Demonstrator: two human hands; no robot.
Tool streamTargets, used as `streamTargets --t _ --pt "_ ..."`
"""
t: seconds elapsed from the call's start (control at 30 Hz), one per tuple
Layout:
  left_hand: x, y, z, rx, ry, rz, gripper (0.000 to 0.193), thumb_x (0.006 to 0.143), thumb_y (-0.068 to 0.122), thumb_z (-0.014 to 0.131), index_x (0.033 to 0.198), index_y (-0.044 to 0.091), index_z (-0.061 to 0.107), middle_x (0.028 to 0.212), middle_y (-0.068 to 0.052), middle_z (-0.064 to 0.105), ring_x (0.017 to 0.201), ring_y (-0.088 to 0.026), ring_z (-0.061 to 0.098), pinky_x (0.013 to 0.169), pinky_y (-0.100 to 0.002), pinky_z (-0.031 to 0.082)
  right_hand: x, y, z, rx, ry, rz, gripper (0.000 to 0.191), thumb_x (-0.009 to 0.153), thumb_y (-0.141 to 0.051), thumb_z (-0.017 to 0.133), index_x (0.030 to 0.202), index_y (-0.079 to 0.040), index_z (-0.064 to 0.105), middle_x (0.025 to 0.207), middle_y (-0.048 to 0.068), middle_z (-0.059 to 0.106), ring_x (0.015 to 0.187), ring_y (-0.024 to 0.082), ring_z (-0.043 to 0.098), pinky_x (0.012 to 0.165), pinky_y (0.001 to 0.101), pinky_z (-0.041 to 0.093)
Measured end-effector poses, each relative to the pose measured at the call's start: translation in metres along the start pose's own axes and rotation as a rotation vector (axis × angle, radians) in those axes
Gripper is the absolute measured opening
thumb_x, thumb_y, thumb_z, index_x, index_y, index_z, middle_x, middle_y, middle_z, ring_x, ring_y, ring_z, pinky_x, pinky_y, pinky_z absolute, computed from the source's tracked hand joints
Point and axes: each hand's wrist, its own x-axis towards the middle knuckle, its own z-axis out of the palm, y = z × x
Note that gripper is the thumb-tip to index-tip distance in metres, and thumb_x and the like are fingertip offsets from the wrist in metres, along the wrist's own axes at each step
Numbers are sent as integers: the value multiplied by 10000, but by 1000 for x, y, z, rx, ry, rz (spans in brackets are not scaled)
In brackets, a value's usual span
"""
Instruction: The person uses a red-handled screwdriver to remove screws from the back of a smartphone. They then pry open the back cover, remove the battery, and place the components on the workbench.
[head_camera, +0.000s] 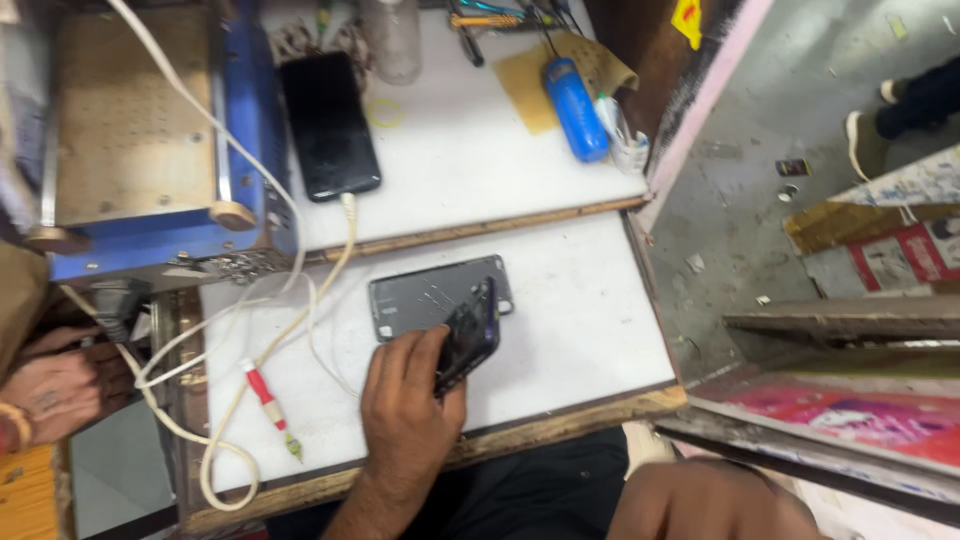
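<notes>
- We see our left hand (405, 400) closed around a dark phone (468, 335), thumb and fingers pinching its lower end; the phone stands tilted up off the white board (580, 320).
- The phone sits at the board's middle, its upper end over a grey cracked panel (425, 298) that lies flat just behind the hand.
- Handling judgement: the phone looks thin, rigid and light, with a glossy face that may be slippery. We would hold it by the long edges, not the glass.
- The grey panel shows scratch or crack lines; we judge it brittle, best lifted by the rim.
- Our right hand is hard to place; a rounded shape at the lower edge (710, 500) may be a forearm or knee, so we cannot tell its grip.
- Another person's hand (50, 390) rests at the left edge, near a plug.
- A red-handled screwdriver (268, 400) lies left of our hand, among looping white cables (230, 420).
- A second black phone (330, 125) lies flat on the upper shelf, cable attached, beside a blue metal machine (140, 140) and a blue cylinder (575, 108).
</notes>
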Motion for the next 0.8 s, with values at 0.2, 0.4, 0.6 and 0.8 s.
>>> streamTargets --t 0.2,0.4,0.6,0.8 --pt "2 5 4 -88 -20 -100 556 715 -14 800 1242 -7 621 1152 -185 649 1052 -352 644 901 -468 561 -80 53 38 143 302 986 774 1042 -481 568 1617 -141 178 1720 201 241 1581 389 319 1279 596 303" --pt "0 13 10 -68 -138 -65 645 744 78 817 1332 4 563 1333 -219 557 1244 -392 557 1017 -547 450 -115 74 60 522 397 1228 688 1061 -570 269 1611 -165 190 1634 220 324 1507 396 391 1214 555 420" --pt "1 -1 -4 -11 -355 1 782 751 332 866 1395 51 522 1415 -289 454 1301 -436 464 1004 -577 402 -112 88 52 655 716 1364 622 1072 -532 161 1541 -154 314 1530 199 450 1433 397 441 1167 556 415" --pt "7 -7 -7 1 -468 30 692 804 354 818 1404 114 571 1412 -266 489 1271 -392 506 997 -531 438 -114 88 49 724 788 1398 608 1068 -544 175 1519 -177 351 1522 181 461 1433 378 444 1168 549 404"
